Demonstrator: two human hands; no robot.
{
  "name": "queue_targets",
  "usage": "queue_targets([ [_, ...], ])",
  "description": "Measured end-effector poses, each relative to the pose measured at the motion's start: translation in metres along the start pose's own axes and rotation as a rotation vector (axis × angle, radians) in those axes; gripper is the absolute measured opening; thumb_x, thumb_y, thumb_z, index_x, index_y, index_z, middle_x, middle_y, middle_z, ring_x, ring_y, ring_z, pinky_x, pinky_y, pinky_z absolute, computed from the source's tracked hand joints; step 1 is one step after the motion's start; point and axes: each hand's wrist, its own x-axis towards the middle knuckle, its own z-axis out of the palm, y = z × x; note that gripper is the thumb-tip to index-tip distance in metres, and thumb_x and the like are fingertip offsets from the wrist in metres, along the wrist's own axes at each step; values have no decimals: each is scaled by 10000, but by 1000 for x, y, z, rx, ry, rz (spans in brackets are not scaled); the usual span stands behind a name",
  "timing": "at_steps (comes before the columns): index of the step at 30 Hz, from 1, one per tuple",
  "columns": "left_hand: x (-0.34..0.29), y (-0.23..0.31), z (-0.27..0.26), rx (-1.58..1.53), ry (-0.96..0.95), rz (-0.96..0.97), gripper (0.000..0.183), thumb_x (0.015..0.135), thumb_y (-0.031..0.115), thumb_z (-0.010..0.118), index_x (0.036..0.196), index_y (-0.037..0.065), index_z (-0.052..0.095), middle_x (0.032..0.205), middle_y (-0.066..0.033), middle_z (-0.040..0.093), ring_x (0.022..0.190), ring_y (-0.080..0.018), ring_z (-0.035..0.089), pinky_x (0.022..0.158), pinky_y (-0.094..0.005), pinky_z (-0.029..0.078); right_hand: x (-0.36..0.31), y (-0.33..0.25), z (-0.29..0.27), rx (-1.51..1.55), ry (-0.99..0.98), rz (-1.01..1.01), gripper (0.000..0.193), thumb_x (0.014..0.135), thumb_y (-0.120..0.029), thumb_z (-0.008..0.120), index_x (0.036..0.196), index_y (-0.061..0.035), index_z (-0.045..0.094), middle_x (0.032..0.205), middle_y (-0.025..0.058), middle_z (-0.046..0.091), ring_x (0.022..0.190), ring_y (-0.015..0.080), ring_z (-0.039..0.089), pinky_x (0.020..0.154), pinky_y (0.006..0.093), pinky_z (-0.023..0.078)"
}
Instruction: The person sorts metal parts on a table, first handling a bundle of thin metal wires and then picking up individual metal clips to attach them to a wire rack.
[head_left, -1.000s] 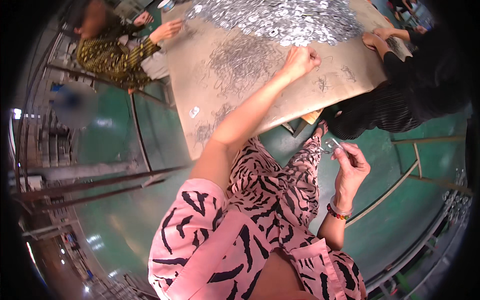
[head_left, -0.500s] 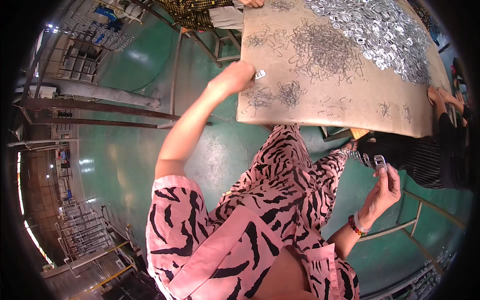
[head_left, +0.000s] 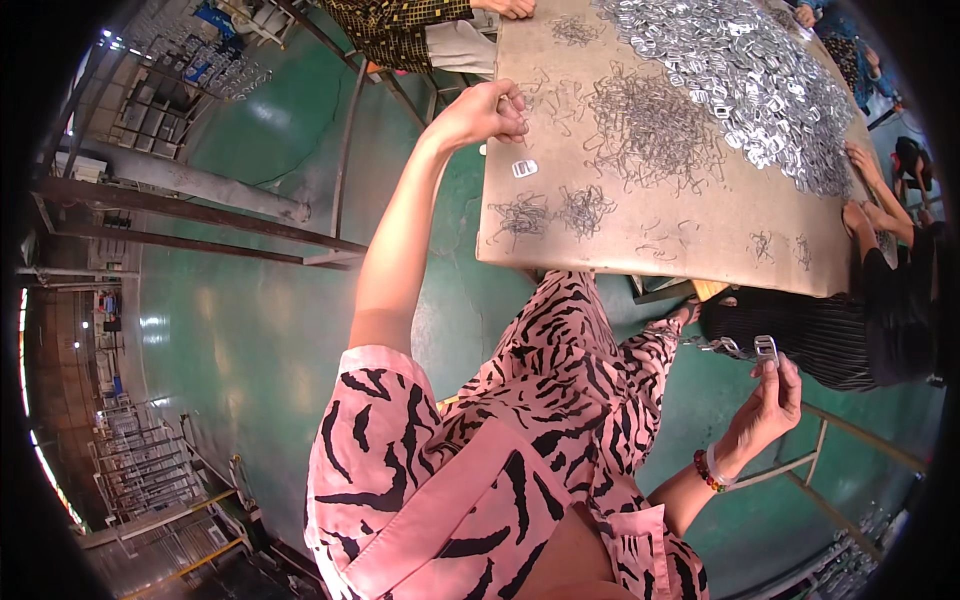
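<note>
My left hand (head_left: 487, 112) is over the table's left edge, fingers curled together in a pinch; whatever is between them, if anything, is too small to make out. Just nearer than it, a single metal buckle (head_left: 524, 168) lies flat on the cardboard-covered table (head_left: 735, 222). Off the near side of the table, my right hand (head_left: 768, 400) grips a silvery metal buckle (head_left: 766, 347) between thumb and fingers. From that buckle a short string of linked metal buckles (head_left: 722, 346) trails leftward. Thin wire hooks (head_left: 650, 125) lie in a loose heap mid-table, with smaller clumps (head_left: 586, 210) by the near left corner.
A large pile of metal buckles (head_left: 745, 90) covers the far right of the table. Co-workers' hands (head_left: 868, 215) rest at the right edge, and another person's hand (head_left: 517, 8) is at the far left corner. A metal frame (head_left: 200, 225) stands on the left.
My left hand has moved farther away along the table's left edge, off the buckle that was at its fingertips. My right hand stays nearly in place while its string of buckles has shifted.
</note>
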Motion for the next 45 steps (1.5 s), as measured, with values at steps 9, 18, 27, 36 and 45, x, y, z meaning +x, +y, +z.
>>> queue_targets([
  [9, 41, -36, 9, 35, -58, -201, 157, 738, -35, 640, 885, -80, 612, 762, -126, 656, 652, -171, 660, 605, -258, 562, -5, -2, 0, 12, -64, -27, 159, 751, 120, 587, 888, 49, 625, 847, 111, 574, 683, 154, 516, 586, 254, 432],
  [18, 58, -58, 22, 504, -13, -94, 192, 683, 113, 690, 867, 57, 693, 763, -68, 682, 687, -148, 655, 659, -285, 508, -7, 2, -2, 11, -67, 40, 168, 749, 129, 593, 888, 41, 624, 861, 117, 576, 689, 156, 534, 575, 257, 442],
  [27, 61, -42, 84, 658, 186, 200, 220, 728, 201, 681, 919, 92, 678, 865, -106, 669, 819, -276, 637, 733, -369, 498, -5, 3, 0, 68, -53, 26, 168, 749, 130, 594, 890, 42, 621, 849, 121, 580, 680, 156, 536, 576, 253, 444],
  [36, 74, -39, 139, 684, 32, 495, 144, 815, 145, 561, 817, 1, 571, 830, -195, 592, 818, -364, 578, 714, -437, 465, 7, 14, 7, 66, -93, 35, 157, 738, 134, 612, 861, 38, 626, 834, 98, 600, 678, 140, 559, 578, 248, 473],
  [45, 69, 23, 126, 639, 258, 448, 138, 825, 61, 483, 915, -7, 563, 923, -206, 593, 851, -334, 597, 742, -414, 488, 12, 5, 11, 88, -76, 45, 126, 766, 108, 597, 868, 40, 628, 835, 94, 610, 670, 137, 563, 587, 240, 467],
])
